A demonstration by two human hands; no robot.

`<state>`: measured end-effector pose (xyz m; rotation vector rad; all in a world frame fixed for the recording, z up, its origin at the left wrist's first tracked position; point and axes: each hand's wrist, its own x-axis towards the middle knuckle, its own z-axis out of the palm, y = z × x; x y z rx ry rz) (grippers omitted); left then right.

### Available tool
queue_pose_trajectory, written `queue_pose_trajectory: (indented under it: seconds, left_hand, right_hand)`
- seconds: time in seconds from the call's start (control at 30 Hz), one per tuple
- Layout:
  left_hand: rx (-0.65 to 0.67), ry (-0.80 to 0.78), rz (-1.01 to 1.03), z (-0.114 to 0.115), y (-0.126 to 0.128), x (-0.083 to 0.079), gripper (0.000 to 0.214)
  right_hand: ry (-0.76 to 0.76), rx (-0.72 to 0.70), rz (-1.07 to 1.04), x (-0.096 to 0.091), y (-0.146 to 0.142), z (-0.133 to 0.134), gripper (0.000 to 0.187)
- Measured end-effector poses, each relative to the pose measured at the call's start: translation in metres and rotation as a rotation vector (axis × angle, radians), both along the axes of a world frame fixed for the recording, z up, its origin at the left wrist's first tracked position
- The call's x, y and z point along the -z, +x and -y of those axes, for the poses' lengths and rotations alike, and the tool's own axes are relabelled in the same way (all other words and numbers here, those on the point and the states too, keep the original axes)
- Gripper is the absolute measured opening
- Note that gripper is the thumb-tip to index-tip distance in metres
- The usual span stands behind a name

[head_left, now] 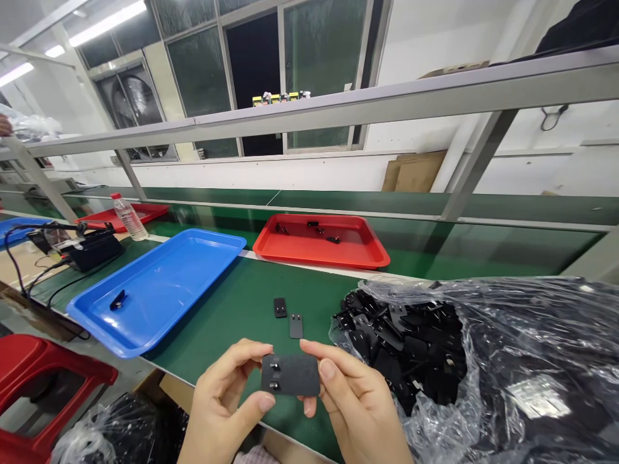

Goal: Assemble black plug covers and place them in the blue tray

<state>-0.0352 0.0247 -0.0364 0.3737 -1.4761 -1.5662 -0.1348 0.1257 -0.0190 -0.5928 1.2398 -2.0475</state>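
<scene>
Between my two hands is a flat black rectangular plate with two small metal prongs near its left end. My left hand pinches the pronged end between thumb and forefinger. At the other end, the fingers of my right hand grip the plate's edge. Two similar black plates, a darker one and a greyer one, lie on the green table just beyond. To the right, an open clear plastic bag holds a heap of black parts.
A blue tray with one small black part lies left. Behind the plates, a red tray contains several black pieces. Farther left are a water bottle and a black device with cables. A red stool stands below.
</scene>
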Motion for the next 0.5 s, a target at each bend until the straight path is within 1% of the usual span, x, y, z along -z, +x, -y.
queue_pose_trajectory:
  seconds: [0.27, 0.5]
  left_hand:
    - [-0.015, -0.005, -0.008, -0.0001, 0.0020, 0.0007, 0.029]
    - [-0.017, -0.030, -0.022, 0.0001, 0.0039, 0.0022, 0.027]
  right_hand:
    - [-0.012, -0.010, -0.045, 0.0023, 0.0003, 0.0010, 0.036]
    - [-0.001, 0.012, -0.002, -0.0013, 0.0038, 0.0021, 0.037]
